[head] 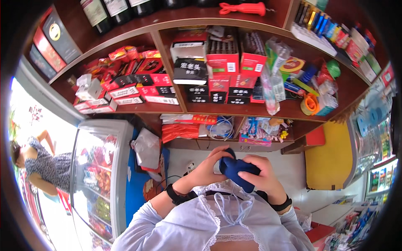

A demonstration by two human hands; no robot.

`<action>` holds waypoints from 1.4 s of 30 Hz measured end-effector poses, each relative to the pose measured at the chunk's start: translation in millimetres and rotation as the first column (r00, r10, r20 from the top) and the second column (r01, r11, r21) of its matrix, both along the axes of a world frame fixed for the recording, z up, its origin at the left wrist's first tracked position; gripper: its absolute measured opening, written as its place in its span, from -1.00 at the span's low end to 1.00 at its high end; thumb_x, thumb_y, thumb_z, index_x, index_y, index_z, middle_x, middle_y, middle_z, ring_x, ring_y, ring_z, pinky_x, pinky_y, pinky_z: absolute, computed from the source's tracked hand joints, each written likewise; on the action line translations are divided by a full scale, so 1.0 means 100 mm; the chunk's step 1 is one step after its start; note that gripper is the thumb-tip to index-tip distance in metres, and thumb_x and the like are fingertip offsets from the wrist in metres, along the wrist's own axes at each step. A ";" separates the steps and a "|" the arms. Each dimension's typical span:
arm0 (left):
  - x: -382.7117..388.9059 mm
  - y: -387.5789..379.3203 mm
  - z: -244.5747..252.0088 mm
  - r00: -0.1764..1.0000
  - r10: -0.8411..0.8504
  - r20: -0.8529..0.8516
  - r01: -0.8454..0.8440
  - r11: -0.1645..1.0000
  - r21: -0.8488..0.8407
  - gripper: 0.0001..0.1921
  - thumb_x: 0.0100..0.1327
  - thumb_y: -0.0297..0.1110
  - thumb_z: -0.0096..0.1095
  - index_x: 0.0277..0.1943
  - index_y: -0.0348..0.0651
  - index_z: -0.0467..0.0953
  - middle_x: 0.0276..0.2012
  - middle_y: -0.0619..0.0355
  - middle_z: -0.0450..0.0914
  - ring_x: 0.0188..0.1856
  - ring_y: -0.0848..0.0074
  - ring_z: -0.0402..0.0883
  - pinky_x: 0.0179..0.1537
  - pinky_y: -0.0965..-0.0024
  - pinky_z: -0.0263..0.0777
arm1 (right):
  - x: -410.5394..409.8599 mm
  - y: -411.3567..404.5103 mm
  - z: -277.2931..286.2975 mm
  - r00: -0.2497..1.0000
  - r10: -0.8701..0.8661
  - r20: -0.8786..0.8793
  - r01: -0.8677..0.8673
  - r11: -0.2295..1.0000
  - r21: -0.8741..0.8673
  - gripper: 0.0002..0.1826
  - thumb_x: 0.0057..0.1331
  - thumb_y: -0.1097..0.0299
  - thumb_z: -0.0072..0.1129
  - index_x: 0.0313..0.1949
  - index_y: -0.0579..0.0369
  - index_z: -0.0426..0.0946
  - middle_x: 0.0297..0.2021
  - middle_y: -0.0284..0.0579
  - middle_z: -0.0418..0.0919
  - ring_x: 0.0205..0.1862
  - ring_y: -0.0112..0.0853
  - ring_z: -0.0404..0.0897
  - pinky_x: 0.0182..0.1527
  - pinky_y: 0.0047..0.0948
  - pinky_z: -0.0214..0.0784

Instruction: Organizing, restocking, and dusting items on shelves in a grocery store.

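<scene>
A dark blue piece of folded cloth (236, 172), perhaps a pair of socks, is held in front of my chest. My left hand (208, 168) grips its upper left end, with thumb and fingers around the edge. On the other side, my right hand (263, 175) holds the cloth with the thumb lying across its face. Part of the bundle is hidden behind the right-hand fingers. Both wrists wear a black band, and the sleeves are pale.
Ahead stands a wooden shelf unit (216, 108) with red and black boxes (223, 64) and bottles (94, 14). A glass-fronted display cabinet (97, 175) is at left, with a person (47, 163) beyond it. A yellow-sided counter (328, 157) stands right, above a tiled floor (290, 171).
</scene>
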State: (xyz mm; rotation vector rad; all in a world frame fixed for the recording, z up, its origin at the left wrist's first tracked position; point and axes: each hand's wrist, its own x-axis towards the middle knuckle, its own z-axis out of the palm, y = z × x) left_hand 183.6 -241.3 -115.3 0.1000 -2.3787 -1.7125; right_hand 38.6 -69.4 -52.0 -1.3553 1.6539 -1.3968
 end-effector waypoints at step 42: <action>-0.04 0.22 -0.02 0.952 -0.080 0.295 0.113 0.989 -0.097 -0.58 0.05 -0.26 0.48 -0.15 -0.37 0.48 -0.31 -0.14 0.57 -0.26 0.16 0.57 -0.18 0.28 0.40 | 0.13 0.35 -0.77 0.816 -0.309 0.488 0.279 0.951 0.135 -0.79 0.24 0.44 0.22 -0.15 0.22 0.52 -0.34 -0.33 0.55 -0.30 -0.64 0.47 -0.24 -0.59 0.35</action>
